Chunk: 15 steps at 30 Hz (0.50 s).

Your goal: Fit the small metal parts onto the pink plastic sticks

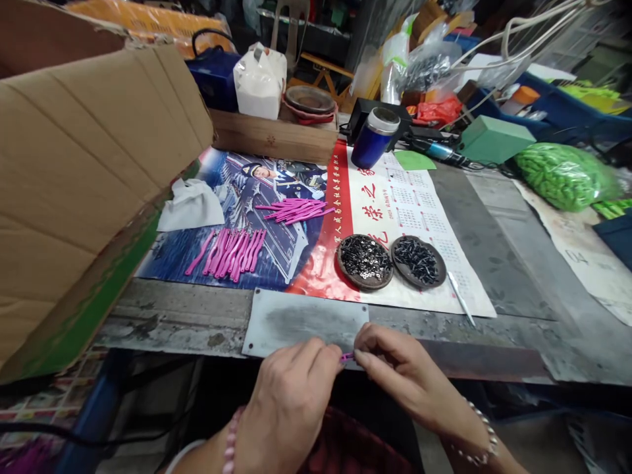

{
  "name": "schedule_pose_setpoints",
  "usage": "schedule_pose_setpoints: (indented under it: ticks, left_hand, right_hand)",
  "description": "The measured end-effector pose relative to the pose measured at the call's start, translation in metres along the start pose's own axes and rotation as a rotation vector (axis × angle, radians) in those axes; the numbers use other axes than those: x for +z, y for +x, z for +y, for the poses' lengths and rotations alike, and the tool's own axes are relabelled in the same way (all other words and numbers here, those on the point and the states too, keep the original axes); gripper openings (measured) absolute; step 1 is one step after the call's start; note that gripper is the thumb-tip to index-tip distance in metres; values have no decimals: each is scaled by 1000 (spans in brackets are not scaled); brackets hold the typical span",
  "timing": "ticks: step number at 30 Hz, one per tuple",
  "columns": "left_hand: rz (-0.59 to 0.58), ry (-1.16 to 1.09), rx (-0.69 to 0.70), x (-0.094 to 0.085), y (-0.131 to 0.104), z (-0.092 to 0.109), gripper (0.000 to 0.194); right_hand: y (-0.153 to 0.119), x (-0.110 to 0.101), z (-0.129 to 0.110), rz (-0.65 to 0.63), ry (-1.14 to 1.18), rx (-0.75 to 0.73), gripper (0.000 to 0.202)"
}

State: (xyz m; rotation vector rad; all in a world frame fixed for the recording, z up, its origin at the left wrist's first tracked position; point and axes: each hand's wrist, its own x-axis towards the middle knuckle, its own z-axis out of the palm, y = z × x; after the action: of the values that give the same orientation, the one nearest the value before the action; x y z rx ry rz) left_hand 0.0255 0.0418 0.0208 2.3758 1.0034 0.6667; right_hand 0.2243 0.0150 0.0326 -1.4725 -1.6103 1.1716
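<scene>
A small pink plastic piece shows between my two hands, at the front edge of the table. My left hand is closed round its left end, and my right hand pinches the right end with thumb and fingers. Just beyond them lies a grey metal plate. Farther back, pink strips form a row on a poster, with a looser pile of pink strips behind. One round dish holds small shiny metal parts; the dish beside it holds dark pins or screws.
A large cardboard box stands at the left. A white pen-like tool lies right of the dishes. Behind are a wooden block, a blue cup, a green box and a bag of green pieces.
</scene>
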Motion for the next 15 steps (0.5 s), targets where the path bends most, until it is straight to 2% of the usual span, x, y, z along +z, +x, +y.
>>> schedule_pose_setpoints:
  ticks: [6,12,15]
  left_hand:
    - [23,30,18,1,1,-1,16]
    - [98,96,175,2,4,-2,28]
    - [88,33,141,3,2,-4,28]
  right_hand:
    - [1,2,0,2,1,12,25]
    - [3,6,0,12,31,49,28]
    - [4,9,1,27,43,53,30]
